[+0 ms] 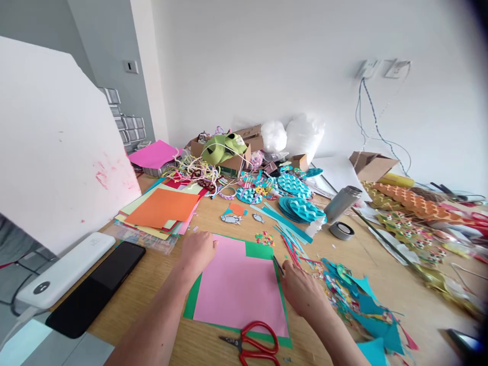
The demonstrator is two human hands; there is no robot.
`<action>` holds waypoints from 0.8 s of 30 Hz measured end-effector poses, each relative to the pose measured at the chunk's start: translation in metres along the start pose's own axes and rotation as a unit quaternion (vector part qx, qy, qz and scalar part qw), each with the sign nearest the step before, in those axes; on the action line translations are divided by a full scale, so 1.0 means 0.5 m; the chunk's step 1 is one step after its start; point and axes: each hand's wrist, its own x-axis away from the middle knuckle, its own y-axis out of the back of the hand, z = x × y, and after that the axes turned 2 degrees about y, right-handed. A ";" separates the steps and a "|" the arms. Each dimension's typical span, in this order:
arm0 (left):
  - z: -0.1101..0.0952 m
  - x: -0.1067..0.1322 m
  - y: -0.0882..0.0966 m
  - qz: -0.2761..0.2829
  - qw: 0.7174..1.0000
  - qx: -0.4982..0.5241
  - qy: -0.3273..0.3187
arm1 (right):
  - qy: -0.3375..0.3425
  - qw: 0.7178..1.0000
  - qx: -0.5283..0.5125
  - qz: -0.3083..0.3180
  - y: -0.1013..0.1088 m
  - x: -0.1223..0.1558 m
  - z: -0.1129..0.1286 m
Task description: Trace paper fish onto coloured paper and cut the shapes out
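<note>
A pink sheet of paper (240,295) with a notch out of its upper right corner lies over a green sheet (260,250), whose edges show around it. At their upper left corner rests my left hand (198,250), fingers curled; what is under them is hidden. My right hand (302,285) is closed around a thin dark pen (279,265), by the sheets' right edge. Red-handled scissors (259,341) lie across the near edge of the sheets. Beyond them are paper fish cutouts (231,219) and a small heap of colourful bits (264,238).
Coloured paper (163,207) is stacked at left, near a black phone (97,287) and a white power bank (66,272). Blue scraps (366,305), a metal flask (343,204), its lid (342,231) and blue textured discs (301,208) are to the right. Craft boxes (232,165) stand behind.
</note>
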 end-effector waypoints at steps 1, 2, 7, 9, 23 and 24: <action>0.000 0.000 -0.001 -0.001 1.000 0.002 0.001 | 0.012 1.000 -0.006 -0.007 0.010 -0.009 0.001; 0.000 0.000 -0.002 -0.001 1.000 0.004 0.002 | 0.028 0.999 -0.016 -0.022 0.021 -0.022 0.005; 0.001 -0.003 -0.002 -0.004 1.000 0.006 0.011 | 0.116 0.983 -0.102 -0.094 0.076 -0.141 0.069; 0.002 -0.006 -0.001 -0.004 1.000 0.006 0.013 | 0.131 0.980 -0.113 -0.095 0.083 -0.197 0.104; 0.004 -0.014 -0.009 0.003 1.000 0.012 0.021 | 0.139 0.986 -0.069 -0.065 0.014 -0.338 0.163; 0.004 -0.014 -0.009 0.003 1.000 0.012 0.022 | 0.140 0.986 -0.064 -0.063 0.013 -0.341 0.162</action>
